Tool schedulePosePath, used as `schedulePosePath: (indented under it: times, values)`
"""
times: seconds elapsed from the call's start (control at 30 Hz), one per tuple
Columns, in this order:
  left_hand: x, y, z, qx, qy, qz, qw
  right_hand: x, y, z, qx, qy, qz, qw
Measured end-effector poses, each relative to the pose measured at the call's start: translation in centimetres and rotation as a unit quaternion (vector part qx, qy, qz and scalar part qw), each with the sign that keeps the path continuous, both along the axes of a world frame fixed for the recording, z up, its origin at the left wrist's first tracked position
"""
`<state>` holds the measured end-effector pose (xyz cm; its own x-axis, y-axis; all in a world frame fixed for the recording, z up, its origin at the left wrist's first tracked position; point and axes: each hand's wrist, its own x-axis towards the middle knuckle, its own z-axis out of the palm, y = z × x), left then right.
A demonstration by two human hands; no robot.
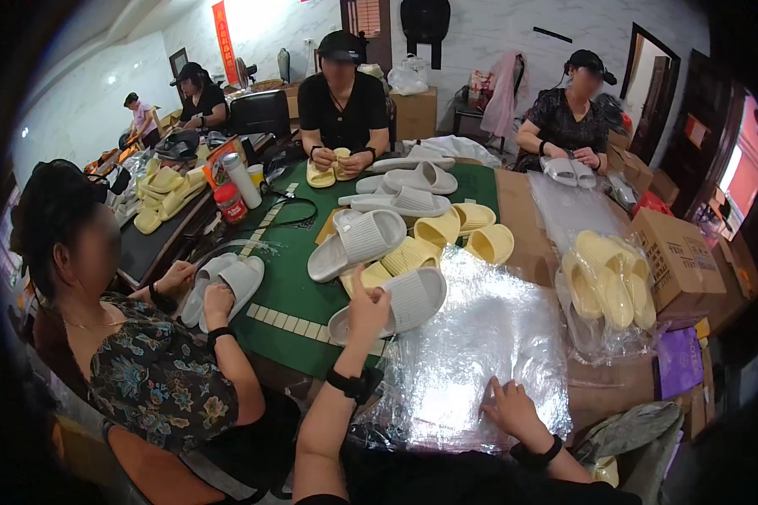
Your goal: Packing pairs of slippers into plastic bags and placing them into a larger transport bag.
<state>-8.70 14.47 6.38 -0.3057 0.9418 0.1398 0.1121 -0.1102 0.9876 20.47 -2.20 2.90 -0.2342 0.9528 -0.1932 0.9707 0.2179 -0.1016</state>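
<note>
My left hand (368, 310) is over the near end of a slipper pile, its index finger stretched out and nothing visible in its grasp. Right beside it is a grey slipper (416, 303) with a ribbed strap; whether the hand touches it, I cannot tell. Another grey slipper (364, 240) and a yellow slipper (407, 255) are just beyond. My right hand (512, 410) lies with fingers apart on a stack of clear plastic bags (455, 370), holding nothing.
A person (156, 353) at my left handles grey slippers (237, 282). Across the green table (286, 282), another person (343, 109) holds yellow slippers (322, 174). At far right, someone (568, 118) handles grey ones. Bagged yellow slippers (606, 278) lie beside a cardboard box (675, 263).
</note>
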Motion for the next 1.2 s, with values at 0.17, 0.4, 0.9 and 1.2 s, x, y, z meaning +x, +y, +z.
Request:
schedulePosePath:
  times: [0.17,0.4,0.9,1.2]
  values:
    - [2.9,-2.6,-2.8,-0.02,0.153,-0.054,0.986,0.1,0.0,-0.6,0.022,-0.014,0.007,1.0]
    - [0.8,0.5,0.5,0.065,-0.117,0.008,0.991,0.5,-0.1,-1.0,0.05,-0.018,0.027,0.998]
    - [-3.8,6.5,0.9,-0.109,-0.274,-0.08,0.952,-0.1,-0.2,-0.8,0.029,-0.003,0.006,1.0]
    - [5.5,-3.5,7.3,-0.048,-0.47,-0.18,0.863,0.6,-0.4,-2.5,0.094,-0.061,0.089,0.99]
